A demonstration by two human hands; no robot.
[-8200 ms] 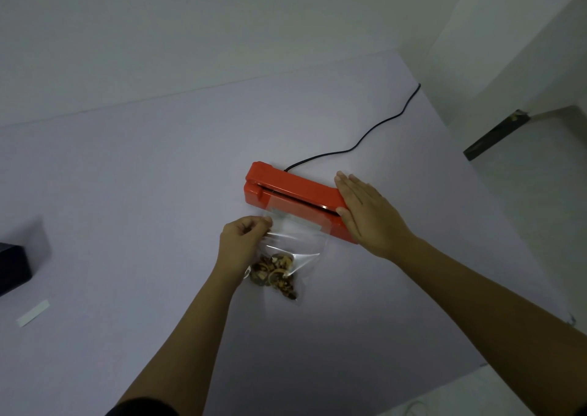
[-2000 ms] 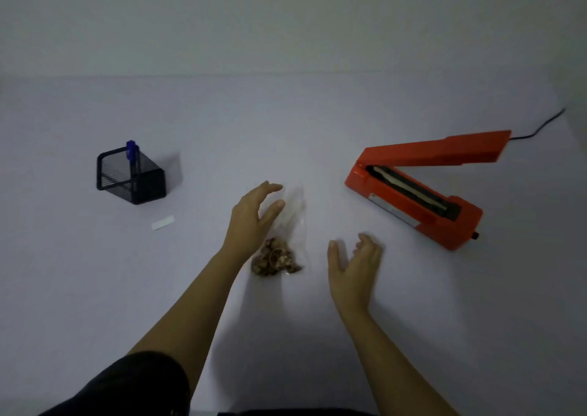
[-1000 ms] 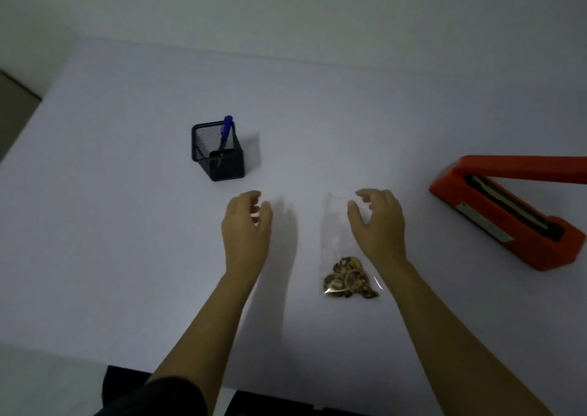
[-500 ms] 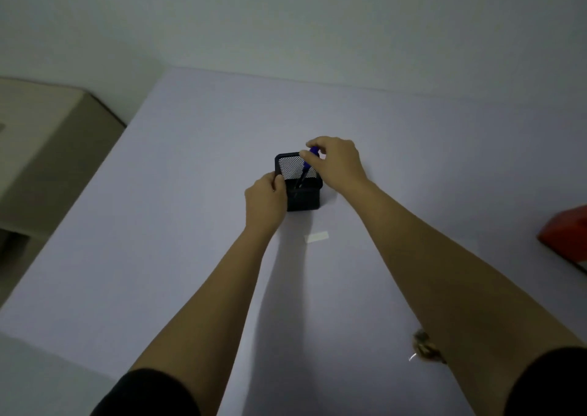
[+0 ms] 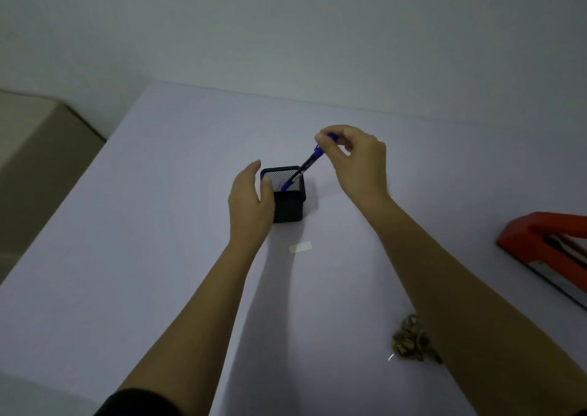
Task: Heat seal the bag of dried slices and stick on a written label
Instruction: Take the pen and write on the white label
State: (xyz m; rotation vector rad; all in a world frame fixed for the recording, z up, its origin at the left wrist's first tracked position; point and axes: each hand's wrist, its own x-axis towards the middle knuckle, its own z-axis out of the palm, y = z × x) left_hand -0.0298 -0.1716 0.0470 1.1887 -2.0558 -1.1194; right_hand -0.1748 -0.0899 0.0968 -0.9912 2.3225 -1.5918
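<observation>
My right hand [image 5: 357, 161] pinches the top of a blue pen [image 5: 306, 164], which is tilted and half raised out of a black mesh pen holder [image 5: 287, 204]. My left hand [image 5: 251, 203] rests against the holder's left side with its fingers loosely curved. A small white label strip [image 5: 300, 247] lies flat on the table just in front of the holder. The clear bag of dried slices [image 5: 411, 344] lies at the lower right, partly hidden behind my right forearm. The red heat sealer [image 5: 546, 244] stands with its lid up at the right edge.
The white table [image 5: 127, 257] ends at its left edge, with a beige surface [image 5: 35, 149] beyond and below it. A plain wall runs behind the table's far edge.
My right hand has lifted the blue pen upward and to the right, partway out of the holder. My left hand stays beside the holder. Earlier, both hands left the bag and the sealer.
</observation>
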